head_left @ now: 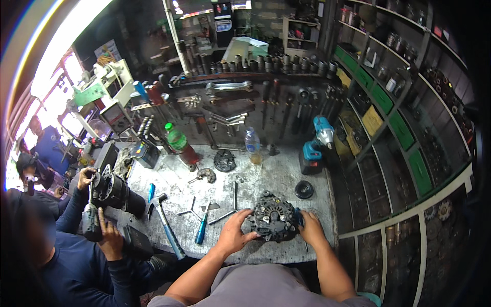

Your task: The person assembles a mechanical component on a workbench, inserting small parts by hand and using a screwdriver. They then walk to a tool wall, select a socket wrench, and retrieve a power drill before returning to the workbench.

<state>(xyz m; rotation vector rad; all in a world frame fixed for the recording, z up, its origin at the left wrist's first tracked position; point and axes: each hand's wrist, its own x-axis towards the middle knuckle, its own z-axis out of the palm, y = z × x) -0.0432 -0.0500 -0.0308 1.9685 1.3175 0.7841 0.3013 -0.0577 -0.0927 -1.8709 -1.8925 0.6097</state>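
Observation:
An alternator (276,212) with a round, slotted housing rests near the front edge of the metal-topped workbench (204,245). My left hand (237,233) grips its left side, thumb low and fingers higher up. On the opposite side, my right hand (311,229) closes around a dark blue, handle-like thing (298,217) against the housing; its kind is hard to make out. Left of my left hand lie a blue-handled screwdriver (202,227), a three-arm wrench (191,209), a T-handle wrench (235,195) and a hammer (168,229). A black pulley-like ring (304,190) lies beyond my right hand.
A teal cordless impact wrench (317,143) stands at the back right. Two bottles, one green (176,138) and one clear (252,146), stand farther back near loose parts. A co-worker (76,266) at left holds a power tool against a motor (117,189). Shelves (388,112) flank the right.

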